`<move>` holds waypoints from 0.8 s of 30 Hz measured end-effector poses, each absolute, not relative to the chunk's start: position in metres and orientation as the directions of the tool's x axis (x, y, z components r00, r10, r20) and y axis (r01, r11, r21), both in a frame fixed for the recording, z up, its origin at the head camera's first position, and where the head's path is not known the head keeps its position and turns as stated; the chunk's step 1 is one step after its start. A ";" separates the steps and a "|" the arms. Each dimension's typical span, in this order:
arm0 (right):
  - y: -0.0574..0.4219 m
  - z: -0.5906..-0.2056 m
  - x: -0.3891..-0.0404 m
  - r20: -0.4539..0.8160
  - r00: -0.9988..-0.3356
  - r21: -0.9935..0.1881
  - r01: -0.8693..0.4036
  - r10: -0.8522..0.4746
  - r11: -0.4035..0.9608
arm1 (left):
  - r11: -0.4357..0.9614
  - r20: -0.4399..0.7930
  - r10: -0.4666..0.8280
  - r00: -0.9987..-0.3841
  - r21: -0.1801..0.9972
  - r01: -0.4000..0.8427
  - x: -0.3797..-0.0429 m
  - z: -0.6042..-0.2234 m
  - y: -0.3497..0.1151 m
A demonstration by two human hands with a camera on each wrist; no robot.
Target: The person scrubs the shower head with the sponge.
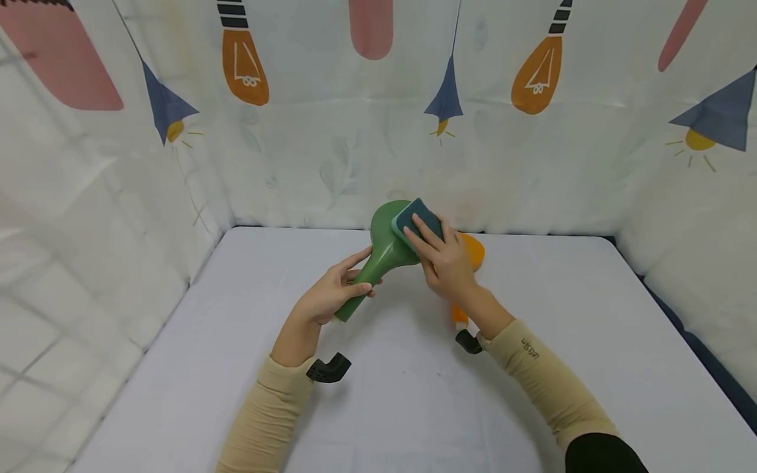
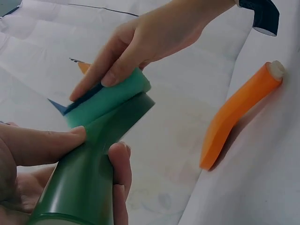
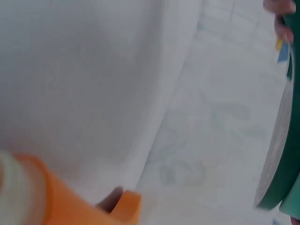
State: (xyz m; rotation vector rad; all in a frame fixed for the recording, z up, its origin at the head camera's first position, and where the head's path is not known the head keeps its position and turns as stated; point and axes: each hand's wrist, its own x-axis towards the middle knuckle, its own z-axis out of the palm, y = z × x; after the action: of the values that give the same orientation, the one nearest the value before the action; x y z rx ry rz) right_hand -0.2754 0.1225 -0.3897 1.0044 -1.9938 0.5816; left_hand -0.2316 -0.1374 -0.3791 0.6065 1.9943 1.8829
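Observation:
My left hand [image 1: 334, 292] grips the handle of a green paddle [image 1: 390, 246] with a broad rounded head, held tilted above the table. In the left wrist view the thumb lies along one side of the paddle [image 2: 77, 183] and the fingers curl round the other. A teal sponge [image 1: 421, 218] with a dark blue layer is in my right hand [image 1: 452, 266], pressed against the paddle's head. The sponge [image 2: 112, 103] touches the green surface in the left wrist view, pinched between thumb and fingers. Only the paddle's edge [image 3: 281, 164] shows in the right wrist view.
An orange paddle [image 1: 473, 251] lies on the white table [image 1: 390, 394] behind my right hand and forearm, partly hidden. Its pale handle end [image 2: 276, 69] shows in the left wrist view. A patterned cloth wall [image 1: 367, 151] stands beyond the table's far edge.

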 end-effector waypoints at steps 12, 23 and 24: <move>0.115 -0.389 -0.263 0.770 -0.305 -0.007 -0.882 -0.560 0.472 | 0.022 0.063 0.523 -0.850 0.996 0.087 -0.233 -0.380 -0.137; 0.144 -0.396 -0.283 0.821 -0.500 -0.322 -0.805 -0.278 0.498 | 0.025 0.076 0.525 -0.848 0.994 0.104 -0.230 -0.378 -0.140; 0.142 -0.396 -0.282 0.829 -0.487 -0.312 -0.810 -0.274 0.497 | 0.029 0.076 0.526 -0.847 0.994 0.107 -0.230 -0.378 -0.140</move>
State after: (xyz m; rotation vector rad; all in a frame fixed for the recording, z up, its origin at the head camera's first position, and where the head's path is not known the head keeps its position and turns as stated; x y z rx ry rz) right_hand -0.2818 0.1420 -0.3959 0.8889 -2.0076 0.9314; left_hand -0.2300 -0.1402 -0.3778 0.6472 1.9994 1.8834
